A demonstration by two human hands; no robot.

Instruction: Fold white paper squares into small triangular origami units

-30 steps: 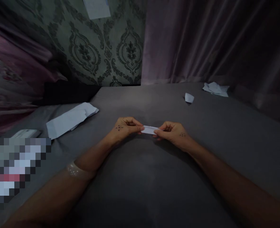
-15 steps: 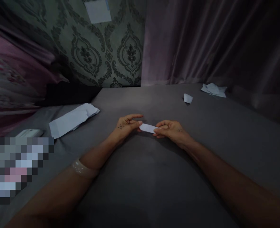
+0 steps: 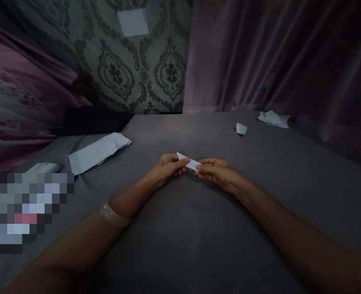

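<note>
A small strip of folded white paper point(image 3: 192, 164) is held between my two hands above the grey sheet point(image 3: 180, 228). My left hand point(image 3: 171, 165) pinches it, the thumb lying across its upper face and the fingers curled beneath. A pointed corner of the paper sticks up past the left thumb. At the other end, my right hand point(image 3: 215, 170) grips it between thumb and fingers. The fingertips under the paper are partly hidden. A pale bracelet point(image 3: 114, 215) circles the left forearm.
White paper sheets point(image 3: 99, 152) lie to the left, near a white box-like object point(image 3: 44, 167) and a blurred-out patch. Further back on the right are a small folded paper piece point(image 3: 241, 129) and crumpled papers point(image 3: 274, 119). Patterned wall and curtains point(image 3: 223, 57) stand behind.
My left hand has slid further along the paper, its index finger now curled in rather than stretched out. The paper's left corner now shows above the thumb. The view has shifted slightly.
</note>
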